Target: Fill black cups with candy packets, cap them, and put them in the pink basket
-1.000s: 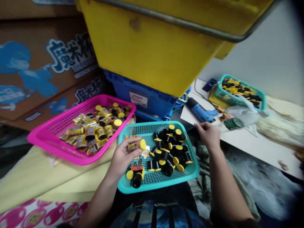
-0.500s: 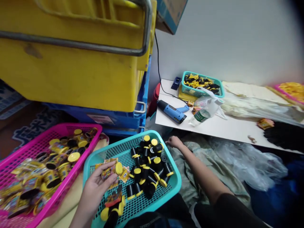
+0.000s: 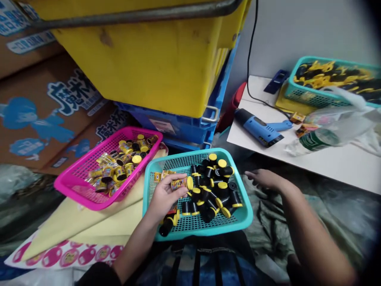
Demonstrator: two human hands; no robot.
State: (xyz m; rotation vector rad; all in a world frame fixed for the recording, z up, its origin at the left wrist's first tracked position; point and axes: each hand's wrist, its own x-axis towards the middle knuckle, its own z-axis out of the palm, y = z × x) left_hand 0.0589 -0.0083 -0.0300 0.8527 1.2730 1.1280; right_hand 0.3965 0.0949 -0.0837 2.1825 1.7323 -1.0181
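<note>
My left hand [image 3: 165,195] is closed around a small canister [image 3: 179,183] with a yellow lid and a printed yellow wrapper, holding it on its side above the turquoise basket [image 3: 249,218]. In that basket lie many black canisters [image 3: 205,194] with yellow lids, and a few flat printed wrappers [image 3: 162,174] at its left end. Just outside the basket's right rim hovers my right hand [image 3: 263,179], its fingers loosely bent and apart with nothing visible in them. Some of the basket's left side is hidden behind my left hand.
A pink basket [image 3: 98,204] of wrapped canisters stands to the left. Yellow and blue crates [image 3: 166,75] are stacked ahead, beside printed cardboard boxes [image 3: 32,127]. On the white table [image 3: 300,163] lie a blue heat gun [image 3: 262,129], a plastic bottle [image 3: 318,140] and another turquoise basket [image 3: 309,95].
The view has swung left and down, so everything appears shifted right. My left hand keeps the canister, its yellow lid now facing right. My right hand stays by the basket's right rim, its fingers looser.
</note>
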